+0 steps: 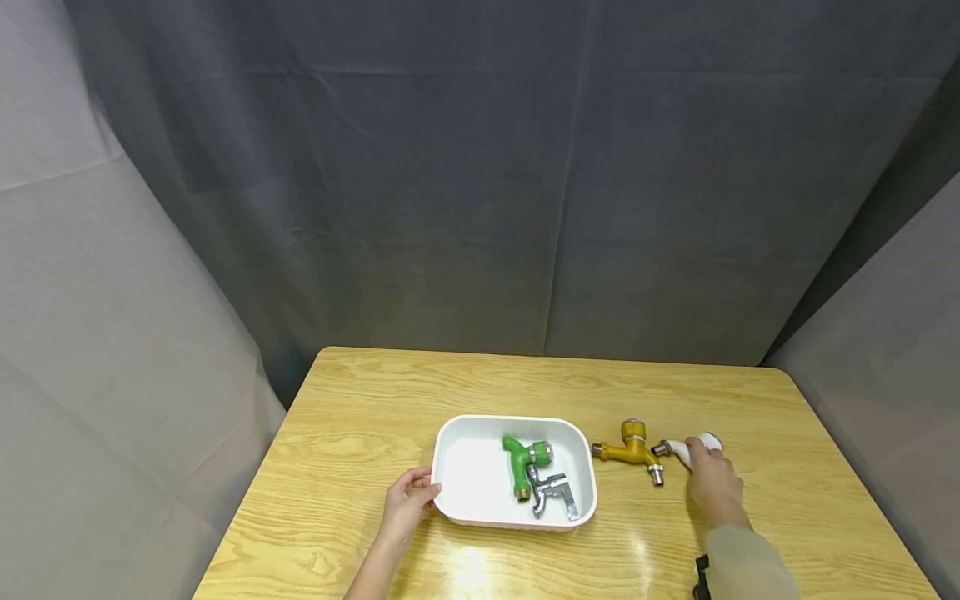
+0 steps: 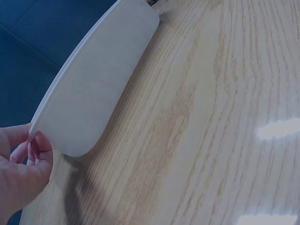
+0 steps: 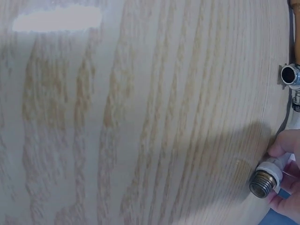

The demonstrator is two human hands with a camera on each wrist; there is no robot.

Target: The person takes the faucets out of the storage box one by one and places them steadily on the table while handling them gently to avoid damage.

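Note:
My left hand (image 1: 405, 504) pinches the left rim of a white plastic tray (image 1: 468, 471) between thumb and fingers. In the left wrist view, the thumb lies against the outer wall of the tray (image 2: 93, 89). Inside the tray, a green faucet (image 1: 519, 467) lies beside a chrome faucet (image 1: 555, 490). To the right, my right hand (image 1: 716, 487) grips a white faucet (image 1: 678, 450) close over the table. Its threaded metal end (image 3: 262, 184) sticks out beside the thumb in the right wrist view; the fingers partly hide its body.
A yellow faucet (image 1: 632, 451) with a chrome spout lies between the tray and the white faucet. The wooden table (image 1: 360, 400) has grey cloth (image 1: 450, 208) behind it and lighter cloth at both sides.

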